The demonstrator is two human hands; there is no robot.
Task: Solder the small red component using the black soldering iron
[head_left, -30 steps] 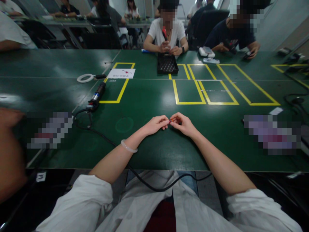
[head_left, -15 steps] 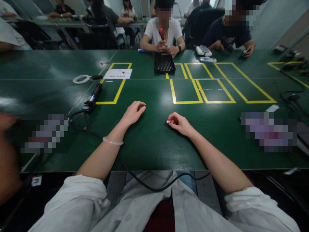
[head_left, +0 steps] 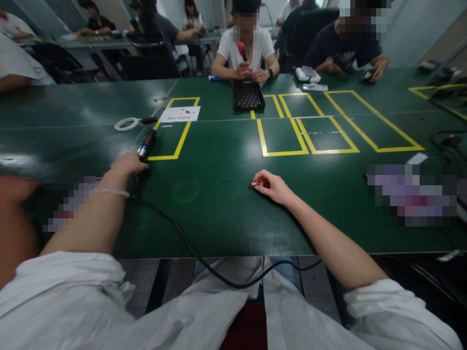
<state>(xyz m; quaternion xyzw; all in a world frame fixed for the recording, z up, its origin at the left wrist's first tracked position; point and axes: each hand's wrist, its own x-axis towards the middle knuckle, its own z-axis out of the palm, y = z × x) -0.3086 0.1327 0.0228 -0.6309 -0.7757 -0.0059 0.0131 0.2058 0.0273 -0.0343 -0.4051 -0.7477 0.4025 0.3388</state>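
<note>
My left hand is at the near end of a black cylindrical corded tool with a silver and blue band. The thumb points to the right beside it, and the other fingers seem curled over that end, partly hidden. Its black cable loops across the tabletop and over the front edge to my lap. In front of me, my right hand rests low over the green table, thumb and fingers pinching a small red, white and dark piece, too small to name.
Yellow tape outlines mark the table. A printed sheet and a white cable coil lie at the left. Opposite, a person sits behind a black tray of small parts. Blurred-out flat items lie on both sides; another person's arm is at far left.
My left hand has moved left from the table's middle to the black tool, shifting the cable near it. My right hand stays in place with its small piece. Two faint rings now show on the table.
</note>
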